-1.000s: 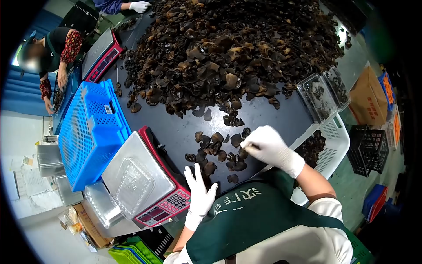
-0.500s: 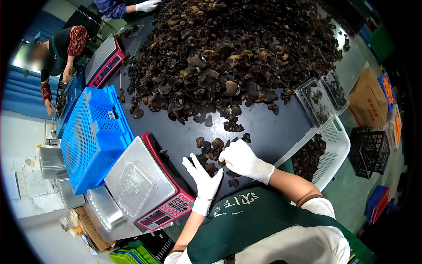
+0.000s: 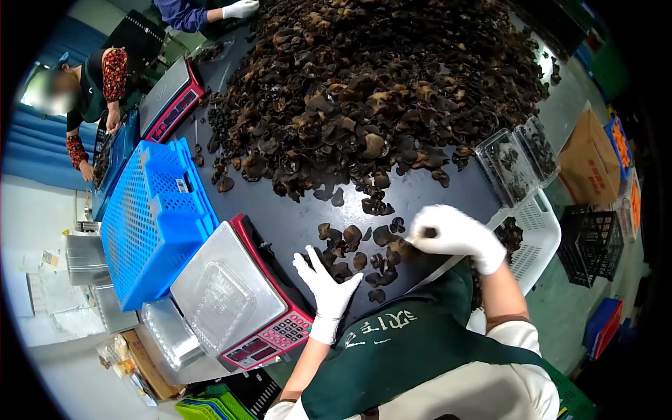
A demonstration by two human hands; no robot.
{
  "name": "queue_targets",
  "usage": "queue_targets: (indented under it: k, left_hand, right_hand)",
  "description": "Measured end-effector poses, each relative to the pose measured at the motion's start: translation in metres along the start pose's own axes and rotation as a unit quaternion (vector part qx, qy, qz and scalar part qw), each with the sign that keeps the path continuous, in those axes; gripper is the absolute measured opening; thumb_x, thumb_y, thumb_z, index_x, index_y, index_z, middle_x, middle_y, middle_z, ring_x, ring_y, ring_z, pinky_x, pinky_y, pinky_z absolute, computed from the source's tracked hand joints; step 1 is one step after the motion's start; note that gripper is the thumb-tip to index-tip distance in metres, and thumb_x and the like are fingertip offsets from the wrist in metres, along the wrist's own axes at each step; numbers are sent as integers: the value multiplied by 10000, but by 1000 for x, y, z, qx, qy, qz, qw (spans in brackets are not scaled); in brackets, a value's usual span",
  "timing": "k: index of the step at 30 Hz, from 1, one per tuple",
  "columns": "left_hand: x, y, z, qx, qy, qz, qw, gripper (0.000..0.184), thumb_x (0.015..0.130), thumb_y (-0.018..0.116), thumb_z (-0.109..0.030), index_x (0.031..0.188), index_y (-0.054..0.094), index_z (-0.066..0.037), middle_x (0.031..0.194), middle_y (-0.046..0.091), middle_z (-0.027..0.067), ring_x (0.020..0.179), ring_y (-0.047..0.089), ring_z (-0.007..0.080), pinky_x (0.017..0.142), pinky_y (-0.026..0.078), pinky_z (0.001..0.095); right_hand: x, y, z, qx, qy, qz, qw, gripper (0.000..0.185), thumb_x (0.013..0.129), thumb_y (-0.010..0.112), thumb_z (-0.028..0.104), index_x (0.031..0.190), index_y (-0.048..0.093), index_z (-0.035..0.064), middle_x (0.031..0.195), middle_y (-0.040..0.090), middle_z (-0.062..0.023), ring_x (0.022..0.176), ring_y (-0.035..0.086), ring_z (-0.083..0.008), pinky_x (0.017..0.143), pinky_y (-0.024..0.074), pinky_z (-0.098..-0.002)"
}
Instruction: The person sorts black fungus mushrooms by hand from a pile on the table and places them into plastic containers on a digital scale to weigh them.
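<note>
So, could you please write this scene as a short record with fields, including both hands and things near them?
Left hand: gloved, fingers spread, beside loose dark pieces
Right hand: gloved, curled; whether it grips a piece is unclear
Table: large dark heap beyond the loose pieces
Scale: clear tray on top; left of both hands
Basket: white, beside the table at right, dark contents
Other people: patterned sleeve at far left; another gloved hand at top
</note>
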State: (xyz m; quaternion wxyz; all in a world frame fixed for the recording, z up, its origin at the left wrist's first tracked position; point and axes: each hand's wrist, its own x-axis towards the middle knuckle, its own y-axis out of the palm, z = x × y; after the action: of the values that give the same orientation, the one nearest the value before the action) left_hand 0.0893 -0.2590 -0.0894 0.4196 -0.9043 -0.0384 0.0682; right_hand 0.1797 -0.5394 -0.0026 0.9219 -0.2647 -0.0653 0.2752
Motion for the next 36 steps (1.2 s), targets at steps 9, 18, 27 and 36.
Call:
queue_targets:
  k: [9, 18, 27, 36]
  left_hand:
    - [42, 4, -23, 158, 87, 0, 984, 1237, 550, 807, -620, 1513, 215, -118, 1539, 134, 275, 1388, 116, 540, 1076, 139, 669]
    - [63, 3, -14, 113, 216, -8, 970, 411, 734, 730, -245, 1133, 649, -185, 1265, 552, 101, 1143, 514, 304, 915, 419, 437]
    - [37, -15, -26, -61, 193, -72, 977, 257, 770, 706, -153, 1021, 666, -109, 1164, 558, 152, 1081, 536, 343, 952, 447, 403]
    - [-8, -192, -3, -94, 110, -335, 931, 328, 662, 744, 19, 971, 656, -46, 1120, 577, 147, 1011, 601, 261, 878, 494, 362]
  right_hand:
    - [-38, 83, -1, -276, -37, 1, 960, 877, 605, 800, 486, 1338, 470, 137, 1406, 364, -154, 1305, 309, -400, 1076, 233, -581]
    - [23, 106, -37, -263, -47, -177, 947, 687, 708, 703, 416, 1304, 522, 126, 1402, 411, -187, 1324, 318, -411, 1088, 213, -612]
    - [50, 90, -46, -272, -96, -164, 943, 524, 667, 756, 238, 1152, 609, 102, 1194, 573, -135, 1070, 534, -361, 912, 443, -476]
    - [68, 90, -52, 290, 111, -362, 879, 167, 849, 618, 6, 1015, 622, -1, 916, 606, 5, 801, 537, -90, 748, 452, -230]
